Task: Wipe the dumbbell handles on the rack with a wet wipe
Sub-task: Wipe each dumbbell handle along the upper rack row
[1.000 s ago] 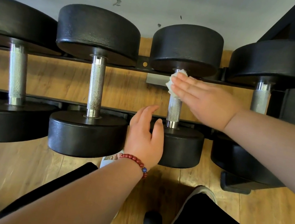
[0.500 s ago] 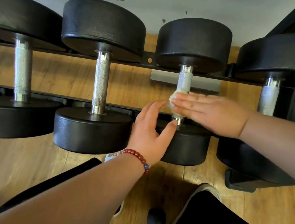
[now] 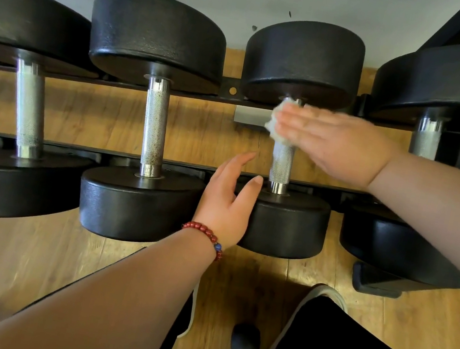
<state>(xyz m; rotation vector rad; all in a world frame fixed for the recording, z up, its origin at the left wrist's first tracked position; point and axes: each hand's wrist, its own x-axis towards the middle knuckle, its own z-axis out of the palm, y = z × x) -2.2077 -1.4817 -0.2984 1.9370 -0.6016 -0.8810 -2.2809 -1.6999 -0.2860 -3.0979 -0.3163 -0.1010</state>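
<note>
Dumbbell handles run near-to-far in a row on the rack. The right hand is nearer the third handle, at its far end, so bare knurled metal lies toward the person. The left hand, relaxed and holding nothing, rests against the near head. Straight, flat right fingers press the wet wipe onto the handle.

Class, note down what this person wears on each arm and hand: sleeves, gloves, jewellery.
No gloves or sleeves show on either arm. At the wrist of the left hand sits a bracelet of round red beads with one blue bead. The right hand and wrist wear nothing visible.
</note>
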